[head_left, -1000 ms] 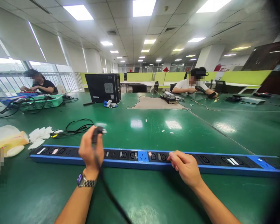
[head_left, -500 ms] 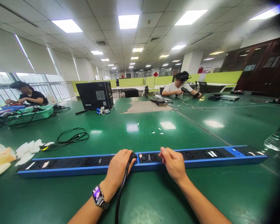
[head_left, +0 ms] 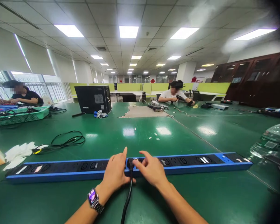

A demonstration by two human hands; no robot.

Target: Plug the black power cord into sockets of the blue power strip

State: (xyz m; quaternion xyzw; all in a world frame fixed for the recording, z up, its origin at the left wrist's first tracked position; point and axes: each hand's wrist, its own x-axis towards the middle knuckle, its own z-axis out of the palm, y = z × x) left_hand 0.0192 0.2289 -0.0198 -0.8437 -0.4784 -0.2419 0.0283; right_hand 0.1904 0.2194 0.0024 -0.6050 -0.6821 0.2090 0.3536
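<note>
A long blue power strip with black sockets lies across the green table in front of me. A black plug stands in a socket near its middle, and its cable runs down toward me. My left hand, with a watch on the wrist, is curled around the plug from the left, index finger lifted. My right hand rests on the strip just right of the plug, fingers apart, thumb touching the plug.
A coiled black cable and white tissues lie to the left behind the strip. A plastic water bottle is at the right. Farther off stand a computer case and a green basket; two other people sit working.
My left hand carried the plug from the left to the strip's middle and set it into a socket. My right hand slid left next to it. The view shifted right.
</note>
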